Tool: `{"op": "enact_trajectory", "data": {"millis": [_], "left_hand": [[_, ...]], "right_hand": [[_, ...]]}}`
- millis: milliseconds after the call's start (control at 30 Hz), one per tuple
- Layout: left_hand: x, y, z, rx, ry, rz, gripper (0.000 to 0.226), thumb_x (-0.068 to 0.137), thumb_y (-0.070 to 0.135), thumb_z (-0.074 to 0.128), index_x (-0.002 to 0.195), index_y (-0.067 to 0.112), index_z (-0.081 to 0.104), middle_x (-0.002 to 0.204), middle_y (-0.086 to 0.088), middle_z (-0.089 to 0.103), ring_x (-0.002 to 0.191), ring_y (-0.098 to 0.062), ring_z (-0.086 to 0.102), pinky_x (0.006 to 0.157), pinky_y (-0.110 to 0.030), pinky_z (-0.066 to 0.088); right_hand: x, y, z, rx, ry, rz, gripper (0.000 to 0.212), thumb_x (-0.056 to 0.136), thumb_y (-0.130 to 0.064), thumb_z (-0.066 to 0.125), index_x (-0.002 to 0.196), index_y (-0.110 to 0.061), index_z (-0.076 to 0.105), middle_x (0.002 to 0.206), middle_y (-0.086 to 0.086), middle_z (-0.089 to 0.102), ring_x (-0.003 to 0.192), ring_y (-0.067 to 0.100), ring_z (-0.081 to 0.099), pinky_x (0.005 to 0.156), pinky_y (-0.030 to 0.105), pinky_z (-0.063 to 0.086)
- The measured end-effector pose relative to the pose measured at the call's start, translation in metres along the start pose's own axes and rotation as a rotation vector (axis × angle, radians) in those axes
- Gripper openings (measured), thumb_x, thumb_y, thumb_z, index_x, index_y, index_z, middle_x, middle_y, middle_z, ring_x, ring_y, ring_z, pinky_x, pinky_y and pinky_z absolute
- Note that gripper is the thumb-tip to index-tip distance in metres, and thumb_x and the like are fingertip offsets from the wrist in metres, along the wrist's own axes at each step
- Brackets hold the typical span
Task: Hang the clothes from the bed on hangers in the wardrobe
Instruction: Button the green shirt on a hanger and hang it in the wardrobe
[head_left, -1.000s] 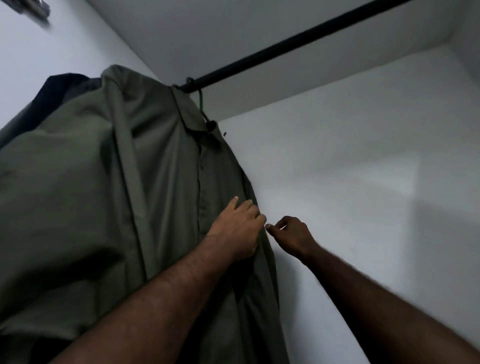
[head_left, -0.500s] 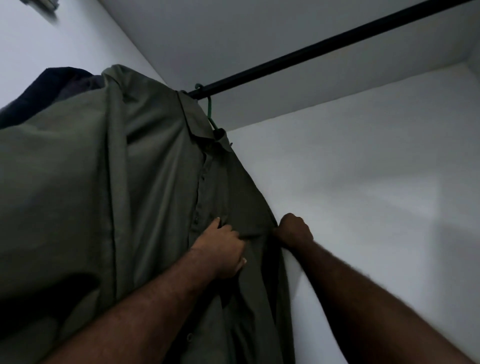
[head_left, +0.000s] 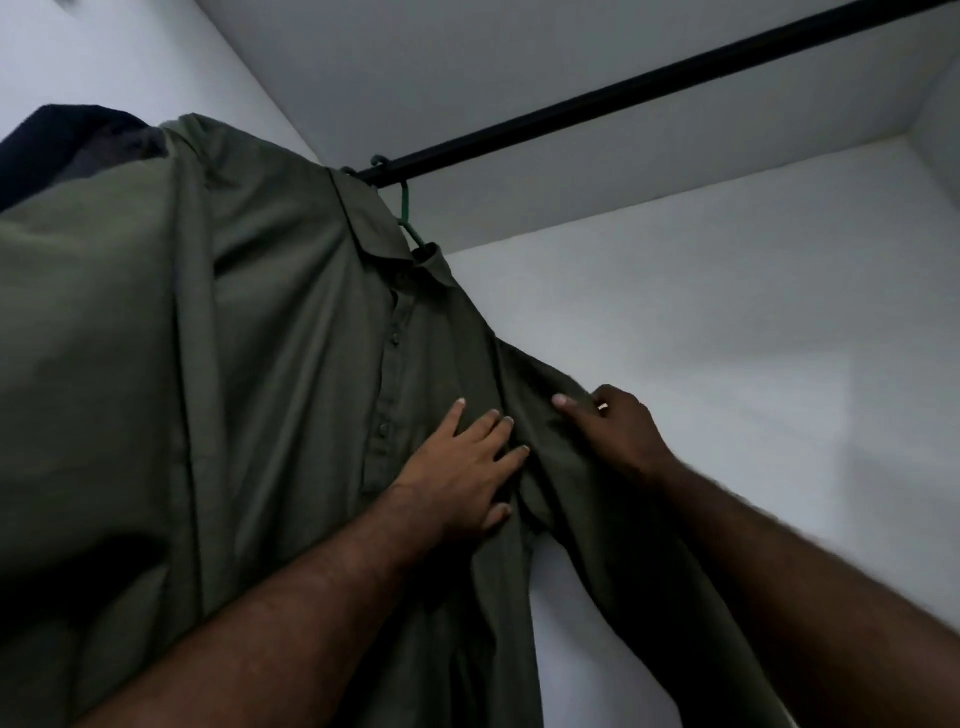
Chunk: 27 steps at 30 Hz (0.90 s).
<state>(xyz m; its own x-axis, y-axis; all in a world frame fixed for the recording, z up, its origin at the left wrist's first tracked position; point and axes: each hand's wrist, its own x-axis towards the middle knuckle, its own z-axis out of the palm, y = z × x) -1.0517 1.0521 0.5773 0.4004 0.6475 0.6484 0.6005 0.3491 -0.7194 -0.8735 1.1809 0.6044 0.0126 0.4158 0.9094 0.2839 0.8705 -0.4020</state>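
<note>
Your olive shirt (head_left: 291, 364) is hanging in the wardrobe on a green hanger (head_left: 406, 208), whose hook sits over the black rail (head_left: 623, 98) running up toward the top right. The collar lies just below the hook, and the button placket (head_left: 387, 395) runs down the front of the shirt toward you. Your left hand (head_left: 462, 467) lies flat on the shirt front just right of the placket, its fingers (head_left: 491, 423) straight and a little spread, with the thumb angled out toward the buttons and the palm pressing on the cloth. Your right hand (head_left: 618, 431) is close beside it at the top of the shirt's far sleeve (head_left: 597, 525). Its fingers (head_left: 563, 401) are curled and pinch a fold of the fabric, which is drawn out to the right away from the body of the shirt. Below that hand the sleeve hangs down along your forearm. Behind the shirt at the upper left, a dark garment (head_left: 47, 145) shows on the same side of the rail. The pale wardrobe wall (head_left: 753, 338) fills the right of the view.
</note>
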Motion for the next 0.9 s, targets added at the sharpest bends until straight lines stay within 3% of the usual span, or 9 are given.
{"op": "enact_trajectory", "data": {"millis": [100,200,367,500,600,700,733,800,900], "left_hand": [[0.004,0.002,0.009,-0.025,-0.134,-0.024,0.07,0.092,0.062,0.038,0.15,0.023,0.03,0.157,-0.014,0.023,0.147,-0.028,0.014,0.115,-0.059,-0.002],[0.001,0.0,0.018,-0.011,-0.205,-0.025,0.07,0.09,0.064,0.04,0.145,0.021,0.041,0.157,-0.014,0.023,0.147,-0.028,0.015,0.115,-0.059,-0.003],[-0.003,0.008,0.018,0.011,-0.183,0.034,0.069,0.093,0.062,0.037,0.147,0.02,0.037,0.159,-0.017,0.017,0.148,-0.029,0.011,0.115,-0.06,-0.005],[-0.003,0.024,0.018,-0.029,-0.129,0.147,0.071,0.093,0.06,0.039,0.152,0.023,0.026,0.159,-0.016,0.015,0.149,-0.028,0.009,0.116,-0.057,-0.006],[-0.006,0.029,0.024,-0.034,-0.166,0.134,0.072,0.092,0.062,0.04,0.15,0.021,0.03,0.158,-0.017,0.019,0.148,-0.029,0.012,0.114,-0.059,-0.007],[-0.012,0.032,0.032,-0.035,-0.186,0.15,0.07,0.092,0.061,0.042,0.148,0.02,0.035,0.156,-0.017,0.023,0.147,-0.029,0.015,0.115,-0.059,-0.006],[-0.014,0.033,0.035,-0.038,-0.189,0.159,0.069,0.092,0.06,0.042,0.147,0.019,0.037,0.155,-0.016,0.025,0.146,-0.028,0.016,0.115,-0.059,-0.006],[-0.02,0.033,0.039,-0.049,-0.198,0.171,0.066,0.092,0.058,0.044,0.144,0.019,0.04,0.153,-0.015,0.028,0.145,-0.027,0.019,0.116,-0.058,-0.004],[-0.021,0.034,0.043,-0.133,-0.252,0.135,0.058,0.09,0.057,0.046,0.137,0.022,0.046,0.147,-0.009,0.038,0.14,-0.025,0.03,0.117,-0.052,0.009]], "right_hand": [[0.016,0.011,-0.021,-0.23,-0.093,-0.087,0.032,0.09,-0.04,0.066,0.071,-0.018,0.055,0.084,0.008,0.064,0.082,0.026,0.06,0.064,0.03,0.037],[0.032,0.027,-0.046,-0.349,-0.031,0.035,0.022,0.092,-0.033,0.064,0.076,-0.021,0.054,0.102,0.015,0.066,0.101,0.033,0.061,0.075,0.03,0.04],[0.033,0.034,-0.044,-0.333,-0.039,0.188,0.037,0.093,-0.038,0.061,0.067,-0.013,0.052,0.079,0.009,0.055,0.086,0.031,0.057,0.07,0.028,0.037],[0.021,0.038,-0.038,-0.266,0.002,0.135,0.043,0.09,-0.043,0.065,0.068,-0.008,0.054,0.069,0.006,0.052,0.082,0.031,0.057,0.063,0.031,0.035],[0.009,0.044,-0.035,-0.211,-0.169,0.093,0.041,0.077,-0.04,0.081,0.079,-0.003,0.066,0.077,0.009,0.063,0.078,0.024,0.059,0.062,0.029,0.04],[-0.003,0.06,-0.032,-0.425,-0.434,0.231,0.034,0.077,-0.027,0.083,0.097,-0.007,0.065,0.093,0.011,0.064,0.084,0.024,0.063,0.057,0.025,0.047],[-0.005,0.065,-0.033,-0.482,-0.424,0.255,0.032,0.079,-0.024,0.08,0.102,-0.007,0.065,0.099,0.013,0.065,0.09,0.027,0.064,0.06,0.026,0.049],[-0.006,0.074,-0.039,-0.524,-0.245,0.222,0.031,0.084,-0.019,0.07,0.111,-0.005,0.065,0.114,0.017,0.066,0.106,0.032,0.062,0.077,0.03,0.05],[-0.004,0.07,-0.048,-0.428,0.027,0.183,0.023,0.088,-0.016,0.059,0.109,-0.008,0.064,0.116,0.017,0.065,0.11,0.035,0.059,0.087,0.035,0.047]]}}
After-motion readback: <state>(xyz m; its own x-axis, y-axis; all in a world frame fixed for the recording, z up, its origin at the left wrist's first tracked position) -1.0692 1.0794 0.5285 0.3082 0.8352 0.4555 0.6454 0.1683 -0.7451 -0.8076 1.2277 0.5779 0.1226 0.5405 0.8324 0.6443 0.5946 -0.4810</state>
